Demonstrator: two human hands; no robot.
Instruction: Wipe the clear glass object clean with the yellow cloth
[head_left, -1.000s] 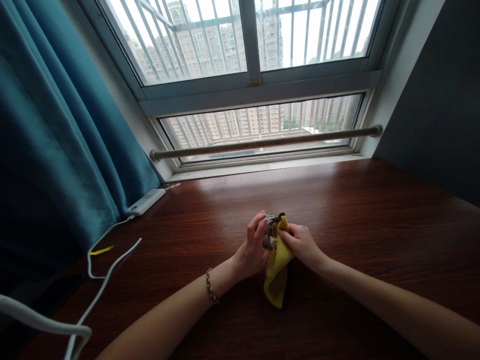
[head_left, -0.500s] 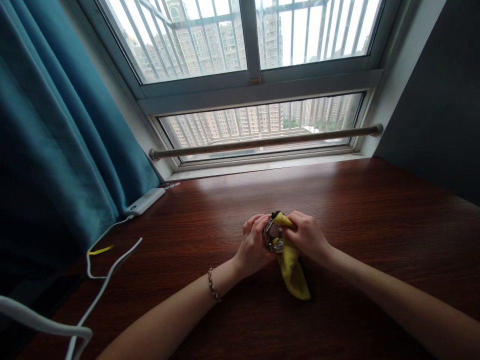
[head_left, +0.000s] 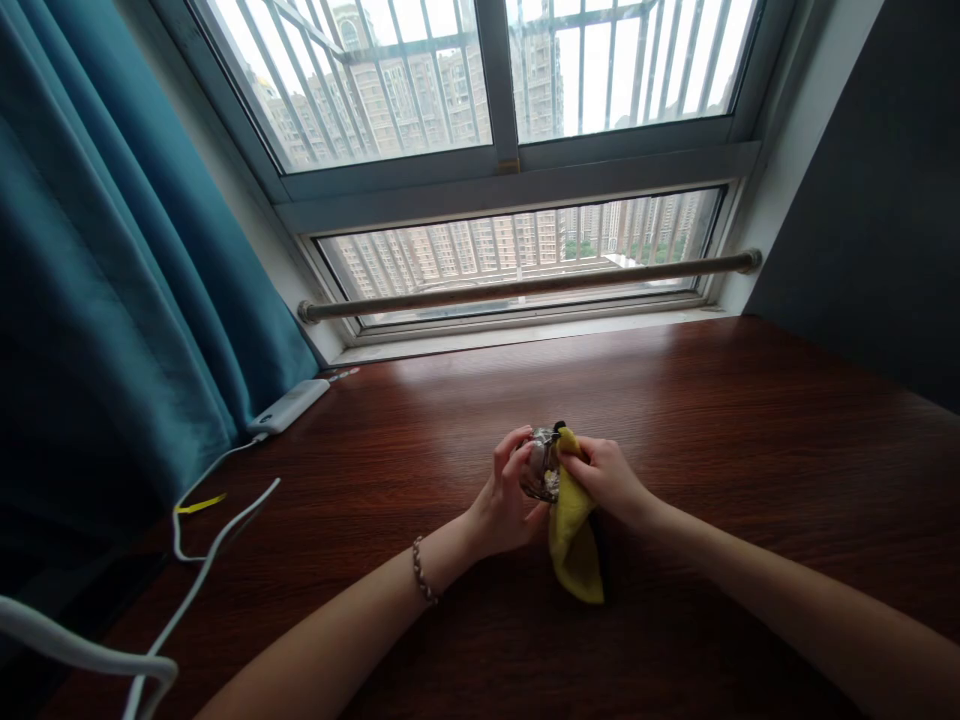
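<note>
A small clear glass point(head_left: 538, 468) is tilted above the wooden tabletop, its exact kind hard to make out. Curled around its left side are the fingers of my left hand point(head_left: 506, 495), with a beaded bracelet on that wrist. My right hand point(head_left: 609, 480) pinches a yellow cloth point(head_left: 574, 535) with a dark edge and presses it against the right side of the glass. The lower part of the cloth hangs down toward the tabletop. Part of the glass is hidden behind the cloth and my left fingers.
A white power strip point(head_left: 291, 405) lies by the blue curtain point(head_left: 150, 220) at the left. White cables point(head_left: 206, 565) and a yellow strip point(head_left: 201, 504) are on the wooden tabletop point(head_left: 360, 450). A metal rail point(head_left: 525, 288) crosses the window at the back.
The glass has turned in my left hand, so its opening faces more to the right. My right hand and the cloth have shifted slightly left.
</note>
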